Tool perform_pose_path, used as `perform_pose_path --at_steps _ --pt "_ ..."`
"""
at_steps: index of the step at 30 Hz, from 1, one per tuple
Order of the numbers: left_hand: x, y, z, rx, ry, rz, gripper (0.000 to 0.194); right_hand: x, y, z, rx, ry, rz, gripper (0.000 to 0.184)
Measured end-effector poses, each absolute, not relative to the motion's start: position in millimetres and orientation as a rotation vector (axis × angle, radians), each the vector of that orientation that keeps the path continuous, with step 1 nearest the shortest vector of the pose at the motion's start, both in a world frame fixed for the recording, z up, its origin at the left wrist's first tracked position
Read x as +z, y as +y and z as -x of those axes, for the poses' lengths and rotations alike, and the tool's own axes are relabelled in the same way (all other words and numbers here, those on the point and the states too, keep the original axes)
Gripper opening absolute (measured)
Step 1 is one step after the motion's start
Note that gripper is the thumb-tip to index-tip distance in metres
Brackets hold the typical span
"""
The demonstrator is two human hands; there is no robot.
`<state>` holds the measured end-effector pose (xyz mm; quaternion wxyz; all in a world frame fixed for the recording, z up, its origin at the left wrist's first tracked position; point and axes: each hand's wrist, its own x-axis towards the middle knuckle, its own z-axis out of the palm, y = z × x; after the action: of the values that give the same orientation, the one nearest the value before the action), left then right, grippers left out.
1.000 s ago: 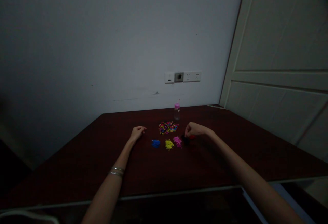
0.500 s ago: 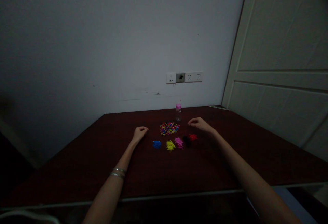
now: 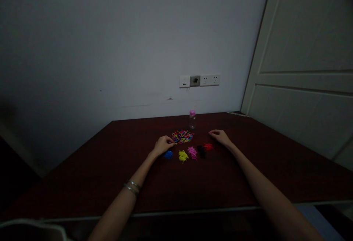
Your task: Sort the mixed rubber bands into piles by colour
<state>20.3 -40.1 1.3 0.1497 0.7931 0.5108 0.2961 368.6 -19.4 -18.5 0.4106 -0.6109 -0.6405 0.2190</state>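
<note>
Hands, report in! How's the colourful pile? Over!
Left hand at multicoloured heap of small strips. Right hand off to its right. Clear pink-capped bottle behind, out of the way.

dim, uneven light, dark lower corners, soft detail, wide-angle stretch at edges

Five piles (image 3: 192, 153) in row on table (image 3: 176, 189), just below centre of frame; sixth pile (image 3: 182, 136) behind them, bottle (image 3: 192, 121) farther back. Sockets (image 3: 209, 80) on wall (image 3: 138, 50) beyond; door (image 3: 309, 112) at right.
</note>
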Motion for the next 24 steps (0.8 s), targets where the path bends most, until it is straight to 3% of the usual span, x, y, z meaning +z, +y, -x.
perform_pose_path --at_steps 7,24 --pt "2.6 -34.3 -28.7 0.678 1.572 -2.275 0.023 -26.1 -12.1 -369.9 0.492 -1.658 1.501 0.026" --pt "0.4 -29.6 -28.1 0.774 1.572 -2.282 0.02 -23.9 -13.8 -369.8 0.527 -1.644 1.514 0.025"
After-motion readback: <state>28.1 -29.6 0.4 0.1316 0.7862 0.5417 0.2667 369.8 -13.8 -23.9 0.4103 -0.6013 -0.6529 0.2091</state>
